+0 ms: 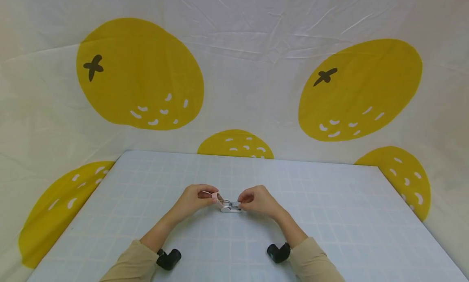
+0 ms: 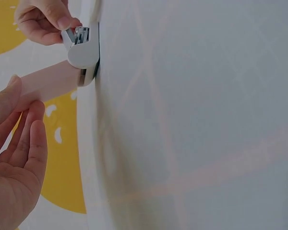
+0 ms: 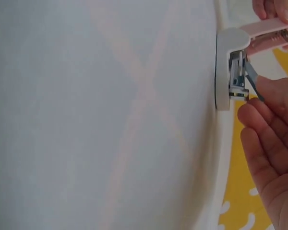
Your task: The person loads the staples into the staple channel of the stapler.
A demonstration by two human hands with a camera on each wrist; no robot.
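A small stapler with a white base (image 1: 230,210) stands on the table between both hands, its pink top arm (image 2: 53,82) swung up and away to the left. The left hand (image 1: 194,199) pinches the far end of that arm between thumb and fingers. In the right wrist view the hollow underside of the arm and the metal staple channel (image 3: 237,76) in the base are exposed. With thumb and fingertips, the right hand (image 1: 259,201) pinches a thin grey metal piece (image 3: 253,79) angled up beside the channel. Whether this piece is attached to the stapler, I cannot tell.
The table (image 1: 146,180) has a pale cloth with a light grid. Behind it hangs a white curtain (image 1: 249,90) printed with yellow fruit. Black wrist cameras (image 1: 169,259) sit at both beige sleeves (image 1: 133,261).
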